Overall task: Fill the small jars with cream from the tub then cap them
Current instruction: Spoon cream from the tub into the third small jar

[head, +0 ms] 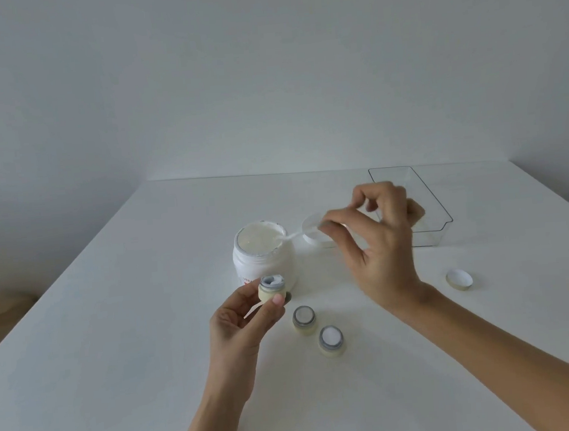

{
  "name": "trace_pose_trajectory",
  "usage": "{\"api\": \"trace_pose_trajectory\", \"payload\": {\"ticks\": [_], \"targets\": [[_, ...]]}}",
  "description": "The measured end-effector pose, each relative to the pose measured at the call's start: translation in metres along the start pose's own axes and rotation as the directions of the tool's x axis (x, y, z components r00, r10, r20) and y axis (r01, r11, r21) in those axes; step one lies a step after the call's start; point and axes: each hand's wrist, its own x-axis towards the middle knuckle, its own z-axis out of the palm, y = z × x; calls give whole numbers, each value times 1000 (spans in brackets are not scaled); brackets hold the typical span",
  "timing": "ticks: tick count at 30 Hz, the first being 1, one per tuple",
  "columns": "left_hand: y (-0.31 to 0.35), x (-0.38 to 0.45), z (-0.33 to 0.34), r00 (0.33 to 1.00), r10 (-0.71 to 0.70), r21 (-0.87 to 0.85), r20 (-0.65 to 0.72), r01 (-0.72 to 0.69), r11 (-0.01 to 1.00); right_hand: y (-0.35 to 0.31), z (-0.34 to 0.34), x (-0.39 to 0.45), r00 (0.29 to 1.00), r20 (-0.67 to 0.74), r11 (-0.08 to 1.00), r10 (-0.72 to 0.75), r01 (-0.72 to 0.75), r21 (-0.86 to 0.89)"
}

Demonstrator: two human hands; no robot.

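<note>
Dipping a thin white spatula (293, 237) into the open tub (263, 258), the right hand (380, 241) pinches its handle between closed fingers (328, 224). The left hand (242, 322) holds one small jar (271, 288) by its sides just before the tub, fingers wrapped shut around it. Two more jars (304, 319) stand uncapped on the bench (114, 333); they look light, hard and probably slippery if smeared with cream, best gripped at the body. A cap (459, 279) lies well apart.

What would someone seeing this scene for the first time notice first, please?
Probably the open cream tub at the table's centre, with the right hand dipping a thin white spatula at its rim. Just in front, the left hand holds up a small jar, while two more open jars stand on the table beside it.
</note>
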Motion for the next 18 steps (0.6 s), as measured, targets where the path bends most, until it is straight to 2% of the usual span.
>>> {"api": "trace_pose_trajectory", "payload": {"ticks": [3, 6, 8, 10, 13, 15, 18], "targets": [[0, 0, 0, 1000, -2, 6, 24, 2, 1000, -6, 16, 22, 988, 153, 998, 8, 2, -65], [0, -1, 0, 999, -5, 14, 47, 5, 1000, -13, 35, 41, 934, 347, 985, -86, 132, -110], [-1, 0, 0, 999, -8, 22, 54, 7, 1000, -16, 46, 51, 869, 460, 950, -181, 276, -149], [-1, 0, 0, 998, -8, 26, 60, 6, 1000, -18, 55, 59, 771, 581, 887, -261, 429, -171], [-2, 1, -1, 998, -4, 33, 70, 2, 999, -18, 62, 68, 642, 700, 796, -312, 580, -176], [-2, 1, -1, 997, -3, 36, 75, 1, 999, -17, 64, 71, 596, 740, 780, -313, 605, -158], [-2, 1, 0, 997, -3, 38, 79, 0, 999, -15, 65, 73, 557, 795, 832, -239, 540, -128]]}}
